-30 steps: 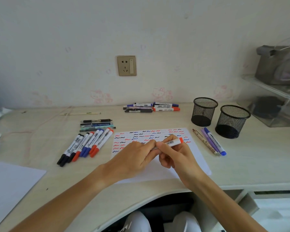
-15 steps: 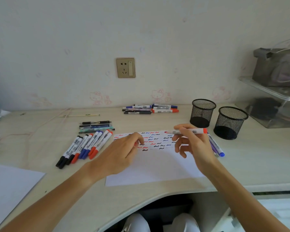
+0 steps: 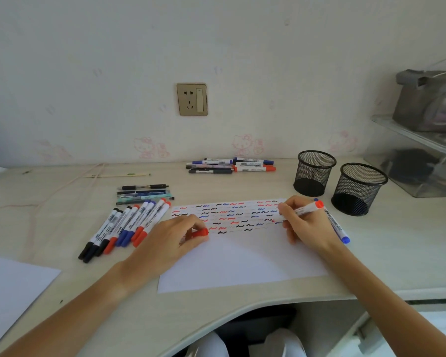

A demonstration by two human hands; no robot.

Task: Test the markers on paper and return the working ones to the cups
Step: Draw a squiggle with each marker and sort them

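Note:
A white paper sheet (image 3: 242,264) lies in front of me, its far part covered with red, blue and black squiggles. My right hand (image 3: 304,225) grips an uncapped red marker (image 3: 307,209) with its tip down on the paper's right side. My left hand (image 3: 170,240) rests on the paper's left edge and holds the red cap (image 3: 200,232). Two black mesh cups (image 3: 315,173) (image 3: 358,189) stand at the right, apparently empty. A row of several capped markers (image 3: 124,225) lies left of the paper.
Another group of markers (image 3: 232,165) lies near the wall, and several pens (image 3: 143,193) sit behind the marker row. A blue marker (image 3: 336,225) lies under my right hand. A second sheet (image 3: 8,292) is at the left; clear shelves (image 3: 417,161) stand far right.
My hands pulled the cap off the red marker and separated. The left hand came down on the paper with the cap; the right swung the marker tip onto the paper.

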